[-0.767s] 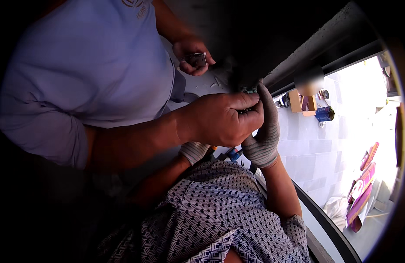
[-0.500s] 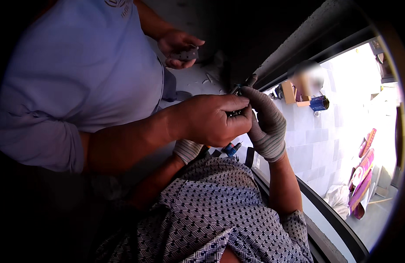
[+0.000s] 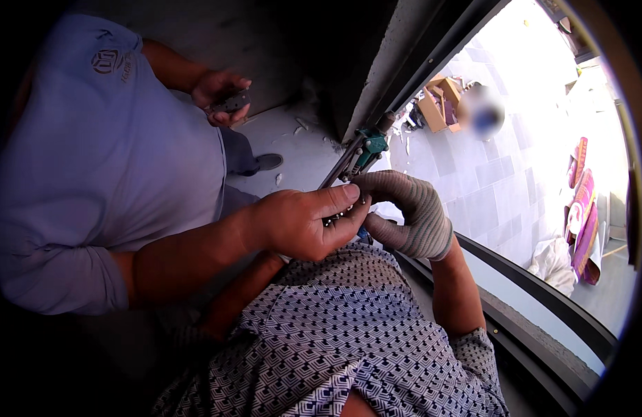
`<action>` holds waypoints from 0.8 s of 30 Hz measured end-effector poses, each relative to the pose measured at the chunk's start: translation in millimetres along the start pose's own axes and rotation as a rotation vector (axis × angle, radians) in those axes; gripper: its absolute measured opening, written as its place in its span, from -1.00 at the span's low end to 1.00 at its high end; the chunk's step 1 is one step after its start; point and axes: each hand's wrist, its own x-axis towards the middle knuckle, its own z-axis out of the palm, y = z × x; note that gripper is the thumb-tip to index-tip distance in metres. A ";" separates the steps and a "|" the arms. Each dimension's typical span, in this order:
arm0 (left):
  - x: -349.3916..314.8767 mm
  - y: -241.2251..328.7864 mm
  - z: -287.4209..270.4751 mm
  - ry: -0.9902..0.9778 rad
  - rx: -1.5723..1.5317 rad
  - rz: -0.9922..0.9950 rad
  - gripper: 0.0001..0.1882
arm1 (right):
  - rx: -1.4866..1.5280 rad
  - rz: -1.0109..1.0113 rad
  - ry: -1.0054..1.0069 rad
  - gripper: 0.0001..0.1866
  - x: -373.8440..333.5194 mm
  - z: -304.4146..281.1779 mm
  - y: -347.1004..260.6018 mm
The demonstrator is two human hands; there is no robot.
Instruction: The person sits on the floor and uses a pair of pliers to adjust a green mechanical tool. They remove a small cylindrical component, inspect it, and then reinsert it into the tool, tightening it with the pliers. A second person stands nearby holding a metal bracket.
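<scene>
My right hand [image 3: 413,217], in a grey knitted glove, curves at the fingertips of a co-worker's bare hand [image 3: 303,226]. Its thumb and forefinger are apart, and I see nothing held between them. Several small shiny metal pieces [image 3: 331,220] lie in the co-worker's curled fingers, too small to name. My left forearm [image 3: 241,295] runs beneath the co-worker's arm, which hides my left hand and its fingers. Just beyond the hands, a long-handled tool with a green head [image 3: 374,143] stands tilted; where its handles end is hidden.
The co-worker's other hand [image 3: 227,101] holds a dark, perforated small block. A dark window frame [image 3: 529,281] runs along my right side. Past it are a cardboard box [image 3: 432,111], purple-and-white packages [image 3: 581,215] and a white sack [image 3: 554,265]. Debris litters the floor at the left.
The view has shifted. The co-worker's hand and my right glove now sit lower and a gap shows between my thumb and forefinger. The green tool head has come into sight.
</scene>
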 end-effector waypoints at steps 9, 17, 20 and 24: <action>26.8 200.6 -16.1 -0.235 -1.247 -1.501 -0.76 | -0.291 -0.050 0.208 -0.81 -24.1 -0.5 25.4; 42.3 194.7 -17.8 -0.185 -1.885 -1.978 -0.57 | 0.235 0.226 0.627 -0.63 -36.9 -32.7 20.8; 42.5 193.6 -19.1 -0.140 -1.914 -1.974 -0.57 | 0.296 0.230 0.711 -0.66 -33.3 -48.7 30.5; 42.3 189.2 -19.4 -0.174 -1.942 -1.929 -0.56 | 0.257 0.138 0.713 -0.62 -28.1 -64.0 46.6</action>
